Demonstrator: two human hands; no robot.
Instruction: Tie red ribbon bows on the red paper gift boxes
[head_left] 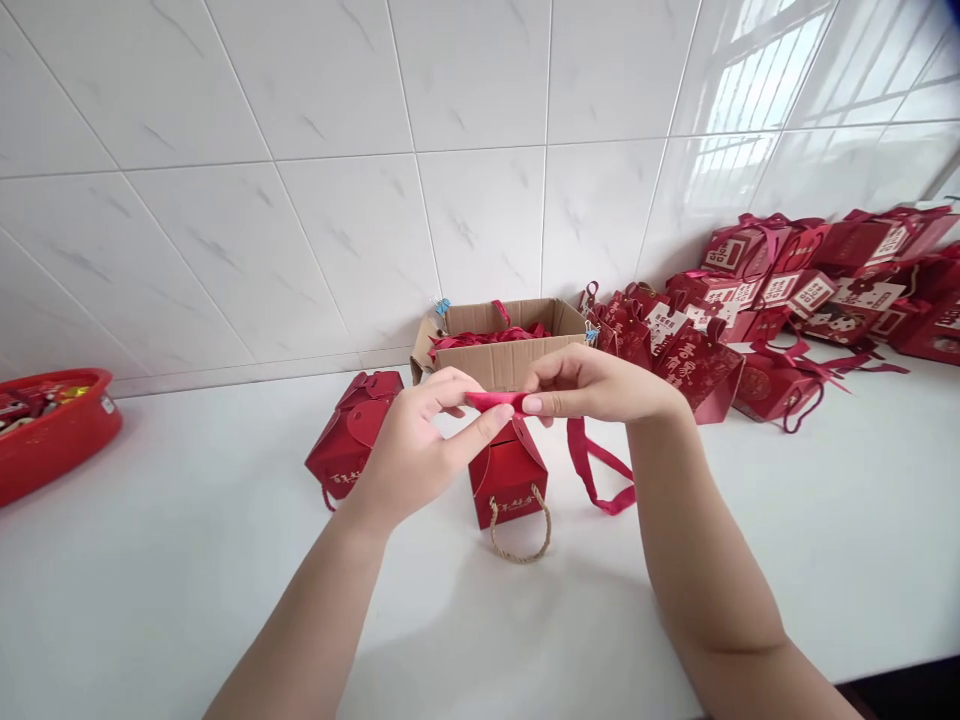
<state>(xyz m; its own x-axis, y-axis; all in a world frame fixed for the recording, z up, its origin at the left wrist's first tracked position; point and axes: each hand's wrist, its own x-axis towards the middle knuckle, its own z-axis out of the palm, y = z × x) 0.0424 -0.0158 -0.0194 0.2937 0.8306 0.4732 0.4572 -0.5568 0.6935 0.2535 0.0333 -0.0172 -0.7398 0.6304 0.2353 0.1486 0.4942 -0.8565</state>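
Note:
A red ribbon [490, 401] is stretched between my two hands, above a small red gift box [508, 475] with a twisted rope handle [523, 556]. My left hand [431, 430] pinches the ribbon between thumb and fingers. From the other side, my right hand [589, 385] pinches it close by, the two thumbs almost meeting. A long red ribbon tail [611, 500] hangs or lies to the right of the box; whether it joins the held piece is hidden behind my right hand. Another red gift box [352, 440] stands left of my left hand.
Against the tiled wall stands a cardboard box [499, 362] of red ribbons, with blue binder clips on its corners. Many red gift boxes [757, 300] are piled at the right. A red plastic basin [67, 440] with wrapped sweets sits at the left edge of the white table [187, 590].

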